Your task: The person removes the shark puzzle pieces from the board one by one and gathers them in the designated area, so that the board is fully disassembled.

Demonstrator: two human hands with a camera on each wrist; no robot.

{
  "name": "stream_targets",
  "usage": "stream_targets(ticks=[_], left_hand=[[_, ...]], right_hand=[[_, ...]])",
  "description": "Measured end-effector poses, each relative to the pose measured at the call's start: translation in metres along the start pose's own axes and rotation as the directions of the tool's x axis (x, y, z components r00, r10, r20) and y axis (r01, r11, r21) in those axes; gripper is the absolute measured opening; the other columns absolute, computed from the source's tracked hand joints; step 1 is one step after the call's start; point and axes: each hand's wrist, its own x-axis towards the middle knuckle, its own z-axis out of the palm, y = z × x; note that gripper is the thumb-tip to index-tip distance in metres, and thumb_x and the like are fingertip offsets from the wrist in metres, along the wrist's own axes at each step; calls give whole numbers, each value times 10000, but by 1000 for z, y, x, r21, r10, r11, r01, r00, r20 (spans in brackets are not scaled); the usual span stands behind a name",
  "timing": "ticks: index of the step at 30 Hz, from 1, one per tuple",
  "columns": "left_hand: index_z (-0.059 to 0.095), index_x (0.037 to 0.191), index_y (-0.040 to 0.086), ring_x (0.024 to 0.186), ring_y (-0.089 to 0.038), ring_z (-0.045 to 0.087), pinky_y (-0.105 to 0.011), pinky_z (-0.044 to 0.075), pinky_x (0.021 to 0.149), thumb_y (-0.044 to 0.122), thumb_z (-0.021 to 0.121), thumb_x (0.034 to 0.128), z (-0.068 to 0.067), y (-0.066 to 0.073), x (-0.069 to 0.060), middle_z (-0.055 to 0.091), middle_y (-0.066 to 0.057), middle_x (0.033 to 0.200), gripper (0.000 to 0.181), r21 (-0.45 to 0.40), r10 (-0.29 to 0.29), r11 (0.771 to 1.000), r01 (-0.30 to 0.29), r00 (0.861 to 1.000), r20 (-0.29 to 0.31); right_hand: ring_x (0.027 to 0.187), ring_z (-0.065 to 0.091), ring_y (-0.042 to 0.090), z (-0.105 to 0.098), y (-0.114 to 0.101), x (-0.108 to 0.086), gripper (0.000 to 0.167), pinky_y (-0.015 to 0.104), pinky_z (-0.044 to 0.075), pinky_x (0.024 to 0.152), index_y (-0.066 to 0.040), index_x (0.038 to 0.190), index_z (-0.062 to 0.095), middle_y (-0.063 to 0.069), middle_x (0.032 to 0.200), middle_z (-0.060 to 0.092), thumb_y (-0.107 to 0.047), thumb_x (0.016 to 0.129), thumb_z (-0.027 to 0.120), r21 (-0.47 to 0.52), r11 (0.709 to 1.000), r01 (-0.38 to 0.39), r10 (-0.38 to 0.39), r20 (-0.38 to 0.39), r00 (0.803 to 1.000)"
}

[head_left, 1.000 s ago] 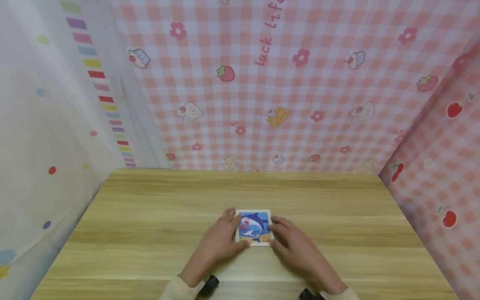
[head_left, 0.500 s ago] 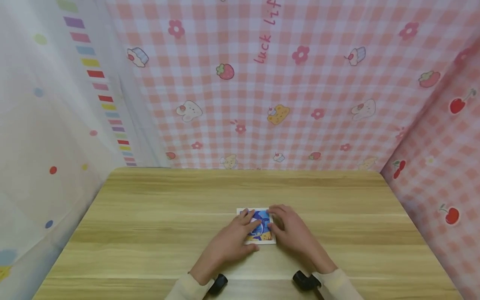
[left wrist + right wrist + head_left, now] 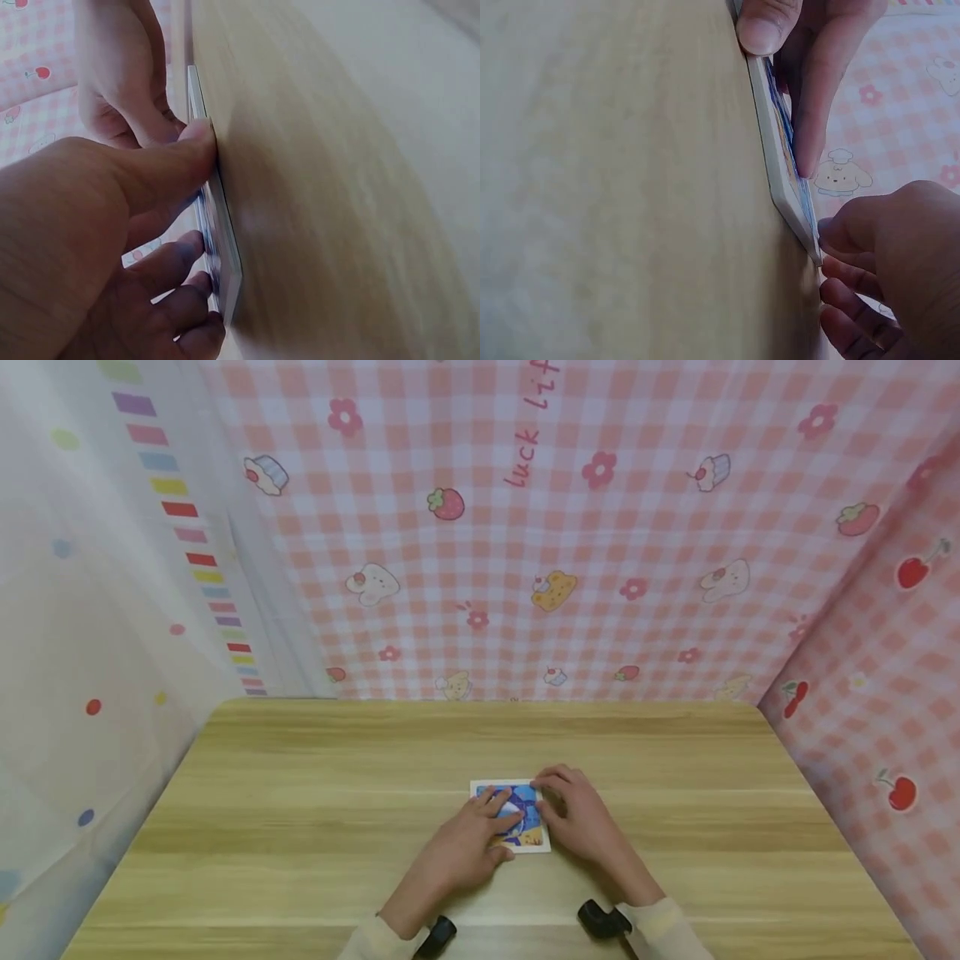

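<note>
A small square picture puzzle point(image 3: 528, 838) with a white frame and a blue sea-animal picture lies flat on the wooden table point(image 3: 315, 793). My left hand point(image 3: 463, 847) reaches over it from the left, spread fingers resting on the picture and thumb at the near edge. In the left wrist view, that thumb point(image 3: 196, 142) touches the frame's rim. At the far right corner, my right hand point(image 3: 581, 814) holds the frame's edge with thumb and bent fingers. The right wrist view shows its thumb point(image 3: 847, 229) against the rim. Part of the picture is hidden beneath the left fingers.
A pink checked cloth point(image 3: 487, 552) hangs behind the table, and another patterned cloth point(image 3: 885, 710) hangs at the right. White dotted fabric point(image 3: 127, 635) covers the left side. Black wrist devices point(image 3: 603, 920) sit near both sleeves.
My left hand has moved right, from the puzzle's left edge onto its picture. My right hand has shifted up towards the far right corner. The puzzle stays in nearly the same place.
</note>
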Motion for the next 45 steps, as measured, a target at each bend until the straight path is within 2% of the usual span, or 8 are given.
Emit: stream_targets(ticks=[3,13,20,25,31,37,41,45], left_hand=[[564,1480,157,1545,-372,318,-504,330,1250,300,684,980,0,2,1,379,-114,1650,534,31,13,999,-12,1000,-17],[581,1467,164,1533,-365,347,-491,342,1245,311,706,961,1,1,3,403,-110,1639,541,74,6,997,-4,1000,-27],[587,1464,197,1537,-334,350,-477,360,1238,327,699,964,1,4,8,401,-81,1644,528,96,0,995,4,999,-40],[596,1458,211,1542,-320,346,-479,368,1234,323,707,957,1,4,8,409,-67,1641,525,86,-17,996,20,999,-41],[595,1458,211,1544,-322,340,-500,381,1221,314,719,947,4,2,3,398,-63,1649,536,61,-42,997,44,998,-35],[599,1454,203,1544,-332,336,-515,387,1214,309,714,951,6,3,2,392,-73,1651,527,31,-36,999,38,998,-46],[593,1460,206,1549,-327,328,-510,380,1219,312,714,951,6,2,1,386,-70,1654,533,38,-46,998,47,998,-42],[572,1477,221,1560,-315,307,-515,371,1224,322,709,955,6,1,1,369,-47,1665,549,37,-53,998,54,998,-27]], right_hand=[[1111,599,241,0,1,1,227,454,541,908,-81,1127,737,43,1204,681,-67,902,753,-11,1000,13,-14,-17,1000],[1125,587,256,-1,-5,5,195,473,539,970,-61,1100,733,53,1204,672,-63,906,746,-6,1000,-11,11,10,1000],[1080,568,250,0,-2,5,188,453,518,925,-91,1056,721,39,1185,671,-40,879,759,16,999,-38,38,-44,998],[1067,565,243,1,-3,6,176,439,515,913,-115,1033,709,32,1173,670,-51,877,759,10,998,-65,65,-45,997],[1103,586,256,3,-8,7,146,455,524,969,-109,1024,702,53,1172,683,-63,895,752,31,994,-107,107,-14,994],[1053,596,230,3,-9,6,137,422,527,894,-104,1000,712,32,1127,687,-76,886,783,27,995,-98,99,-49,994],[1036,607,212,3,-10,6,130,404,527,889,-110,1002,721,20,1092,706,-105,892,791,35,995,-93,95,-61,994],[883,613,146,1,-11,5,104,314,531,791,-137,983,715,4,967,728,-120,907,783,84,986,-144,149,-59,987]])
